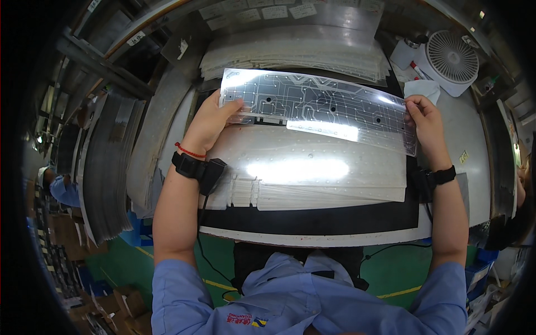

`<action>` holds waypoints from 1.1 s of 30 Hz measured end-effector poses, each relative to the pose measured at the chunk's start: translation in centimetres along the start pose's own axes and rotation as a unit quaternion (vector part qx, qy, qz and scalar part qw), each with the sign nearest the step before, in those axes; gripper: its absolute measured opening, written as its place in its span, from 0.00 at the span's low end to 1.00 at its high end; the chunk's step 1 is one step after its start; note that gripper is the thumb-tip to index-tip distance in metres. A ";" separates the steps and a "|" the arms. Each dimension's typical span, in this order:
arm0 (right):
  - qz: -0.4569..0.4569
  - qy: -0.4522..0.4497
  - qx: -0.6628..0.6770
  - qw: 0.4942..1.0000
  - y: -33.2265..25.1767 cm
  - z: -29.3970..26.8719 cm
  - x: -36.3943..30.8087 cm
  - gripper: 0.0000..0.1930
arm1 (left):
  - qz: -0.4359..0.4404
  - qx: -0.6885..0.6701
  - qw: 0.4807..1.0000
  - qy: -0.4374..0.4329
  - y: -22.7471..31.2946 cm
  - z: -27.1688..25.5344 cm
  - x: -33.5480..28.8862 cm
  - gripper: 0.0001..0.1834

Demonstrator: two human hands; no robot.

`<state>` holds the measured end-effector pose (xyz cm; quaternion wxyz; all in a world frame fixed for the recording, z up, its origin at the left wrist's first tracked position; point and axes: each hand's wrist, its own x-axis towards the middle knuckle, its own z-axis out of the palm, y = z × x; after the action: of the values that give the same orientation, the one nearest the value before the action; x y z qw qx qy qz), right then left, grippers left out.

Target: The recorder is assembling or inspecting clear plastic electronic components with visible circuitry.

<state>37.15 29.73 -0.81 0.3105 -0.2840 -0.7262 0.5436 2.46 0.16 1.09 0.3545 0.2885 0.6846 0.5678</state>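
Note:
A clear flexible circuit sheet [312, 103], printed with fine silvery traces and a few black dots, is stretched between my two hands. My left hand [215, 117] pinches its left end, thumb on top. At the other end, my right hand [425, 120] grips the right edge between thumb and fingers. Light glares off parts of the sheet. Below it lies a stack of similar translucent sheets [312, 153] on a black mat [335, 222], its lower edges slightly fanned. The sheet overlaps the back of this stack.
More stacked sheets [290, 56] lie at the back of the table. A white fan [453, 56] stands at the back right beside a white cloth [422, 89]. Tall piles of sheets [106, 159] stand at the left. Cables hang from both wrist devices.

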 end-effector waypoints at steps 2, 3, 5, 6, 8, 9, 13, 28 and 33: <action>0.001 0.003 0.003 1.000 0.1 0.0 -0.1 0.07 | 0.026 -0.001 1.000 -0.010 0.3 0.8 -0.3 0.22; 0.002 0.004 0.004 1.000 0.0 0.0 -0.1 0.07 | 0.028 0.020 0.999 -0.003 0.5 0.9 -0.5 0.22; 0.002 0.004 0.003 1.000 -0.3 0.1 -0.2 0.07 | 0.032 0.061 0.998 0.011 0.7 1.0 -0.8 0.22; 0.000 0.001 0.000 1.000 -0.5 0.3 -0.2 0.07 | 0.027 0.063 0.998 0.011 0.5 0.7 -0.6 0.21; -0.001 -0.003 0.000 1.000 -0.4 0.4 -0.1 0.06 | 0.018 0.068 0.997 0.009 -0.3 0.0 -0.2 0.21; -0.001 -0.003 0.000 1.000 -0.2 0.2 -0.1 0.06 | 0.012 0.045 0.999 0.014 -0.2 0.0 -0.1 0.19; 0.006 0.006 0.004 1.000 -0.2 0.1 -0.1 0.06 | 0.001 0.015 0.999 0.041 0.0 -0.2 0.2 0.14; 0.034 0.033 0.106 0.993 -1.8 0.8 -0.6 0.15 | 0.028 -0.085 0.996 0.010 -1.1 -4.1 1.3 0.12; -0.003 0.011 0.079 0.997 -0.6 -0.2 -0.1 0.15 | 0.037 -0.095 0.995 0.005 -1.2 -4.3 1.5 0.12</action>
<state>37.30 29.62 -0.24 0.3417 -0.2628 -0.6781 0.5953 -1.85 -1.35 0.08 0.3555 0.2756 0.6184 0.6444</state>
